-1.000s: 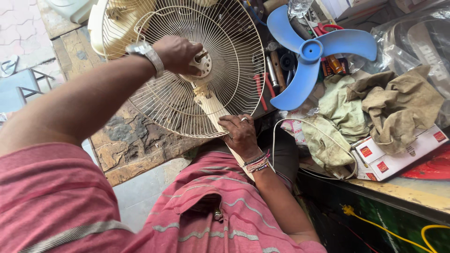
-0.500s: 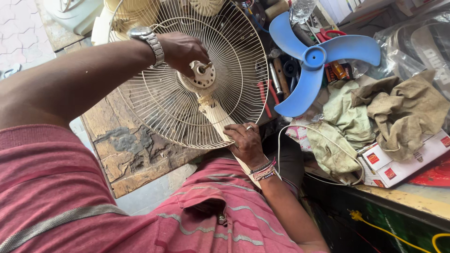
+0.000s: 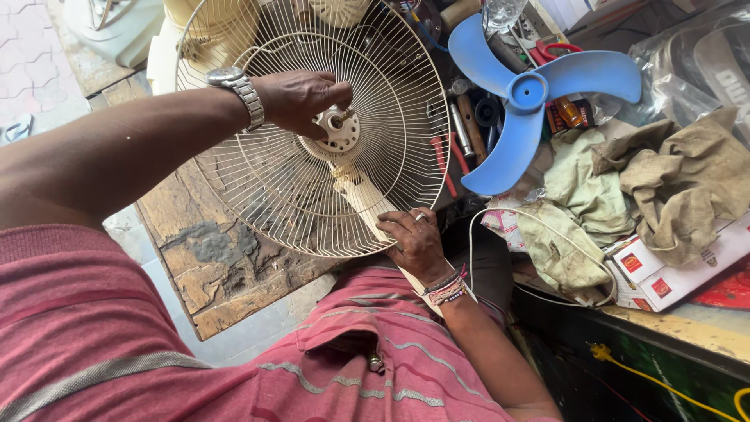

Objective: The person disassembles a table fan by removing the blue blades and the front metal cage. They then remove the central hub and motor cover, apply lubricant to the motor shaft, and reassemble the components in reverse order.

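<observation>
Fingers of the left hand (image 3: 301, 100) are pinched on the motor shaft (image 3: 341, 117); the cream fan guard (image 3: 258, 168) is steadied by the right hand (image 3: 416, 244), clamped on its rim (apparently for bracing).

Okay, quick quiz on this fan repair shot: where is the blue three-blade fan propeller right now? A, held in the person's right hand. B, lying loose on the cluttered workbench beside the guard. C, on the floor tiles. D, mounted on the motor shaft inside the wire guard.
B: the blue fan blade lies on the workbench among tools and rags, apart from the wire guard, whose hub the left hand touches.
</observation>
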